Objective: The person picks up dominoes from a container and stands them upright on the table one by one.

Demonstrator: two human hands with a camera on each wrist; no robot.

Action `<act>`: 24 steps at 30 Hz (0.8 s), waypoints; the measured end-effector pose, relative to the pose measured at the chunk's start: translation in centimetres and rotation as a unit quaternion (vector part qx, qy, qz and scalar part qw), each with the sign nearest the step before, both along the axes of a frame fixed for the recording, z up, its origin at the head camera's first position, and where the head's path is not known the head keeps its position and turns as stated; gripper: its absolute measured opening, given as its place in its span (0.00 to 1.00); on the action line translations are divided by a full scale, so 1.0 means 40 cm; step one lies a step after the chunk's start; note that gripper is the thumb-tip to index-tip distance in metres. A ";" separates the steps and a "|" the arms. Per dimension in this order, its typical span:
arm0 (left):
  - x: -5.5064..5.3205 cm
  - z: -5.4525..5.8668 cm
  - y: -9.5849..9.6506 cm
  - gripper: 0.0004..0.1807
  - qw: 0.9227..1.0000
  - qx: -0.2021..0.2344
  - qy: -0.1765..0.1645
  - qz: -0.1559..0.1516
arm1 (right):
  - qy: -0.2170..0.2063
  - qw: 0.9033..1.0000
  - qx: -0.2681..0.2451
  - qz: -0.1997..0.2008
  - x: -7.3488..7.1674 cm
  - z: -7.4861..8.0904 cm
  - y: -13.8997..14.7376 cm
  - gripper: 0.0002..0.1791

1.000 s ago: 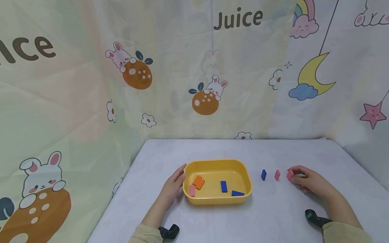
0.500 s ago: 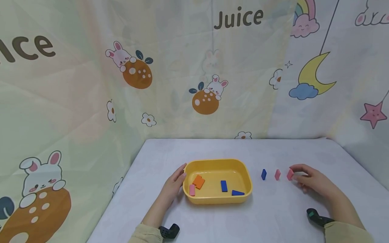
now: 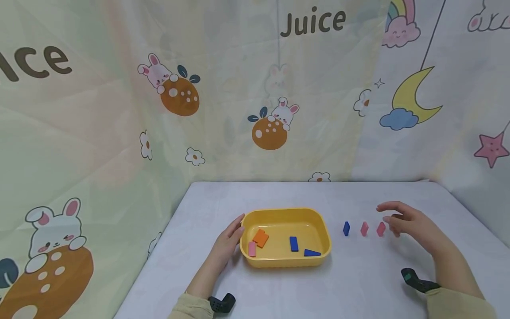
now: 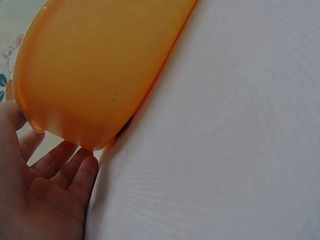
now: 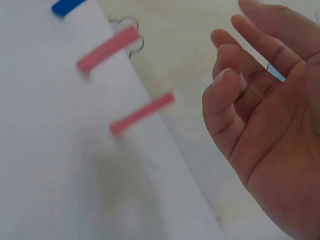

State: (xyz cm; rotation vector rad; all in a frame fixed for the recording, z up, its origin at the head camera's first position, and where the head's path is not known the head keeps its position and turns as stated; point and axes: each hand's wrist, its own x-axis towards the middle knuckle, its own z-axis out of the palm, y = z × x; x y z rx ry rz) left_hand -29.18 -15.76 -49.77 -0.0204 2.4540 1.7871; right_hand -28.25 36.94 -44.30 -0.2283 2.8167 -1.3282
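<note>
My left hand (image 3: 227, 241) rests against the left end of a yellow plastic tray (image 3: 285, 263); its fingers touch the outer wall below the rim in the left wrist view. My right hand (image 3: 408, 223) is raised off the tabletop with nothing in it, fingers loosely bent, just right of a pink block (image 3: 381, 229). That block stands on edge at the right end of a spaced row. A second pink block (image 3: 364, 229) and a blue block (image 3: 346, 228) stand to its left. In the right wrist view, the nearest pink block (image 5: 142, 114) is apart from the fingers.
Inside the tray lie orange pieces (image 3: 260, 239), a pink block (image 3: 252, 249), a blue rectangular block (image 3: 294, 244) and a blue wedge (image 3: 312, 253). A white cloth (image 3: 287, 294) covers the table, with printed curtains (image 3: 223, 133) rising behind it.
My right hand has let go of the rightmost pink block and lifted up and slightly right; the block stays standing. The left hand and the tray have not moved.
</note>
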 end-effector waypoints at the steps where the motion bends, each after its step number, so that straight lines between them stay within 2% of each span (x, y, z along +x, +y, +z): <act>1: 0.000 0.001 0.001 0.25 1.000 -0.003 0.001 0.001 | 0.010 1.000 -0.008 0.013 -0.001 0.011 -0.012 0.27; 5: 0.002 0.004 0.004 0.25 1.000 -0.010 0.004 0.006 | 0.022 0.998 -0.033 0.052 -0.010 0.056 -0.083 0.23; 9: 0.001 0.001 0.004 0.25 1.000 -0.007 0.003 0.003 | -0.015 0.996 -0.047 0.074 -0.031 0.098 -0.174 0.22; 12: -0.001 -0.004 -0.001 0.25 1.000 -0.002 0.003 0.004 | -0.030 0.992 -0.049 0.108 -0.060 0.118 -0.249 0.21; 18: 0.000 -0.003 -0.001 0.24 1.000 0.000 0.007 0.005 | -0.043 0.977 -0.024 0.207 -0.119 0.127 -0.384 0.16; 24: 0.000 0.002 0.003 0.23 1.000 -0.002 0.009 0.005 | -0.076 0.959 0.001 0.272 -0.164 0.124 -0.501 0.12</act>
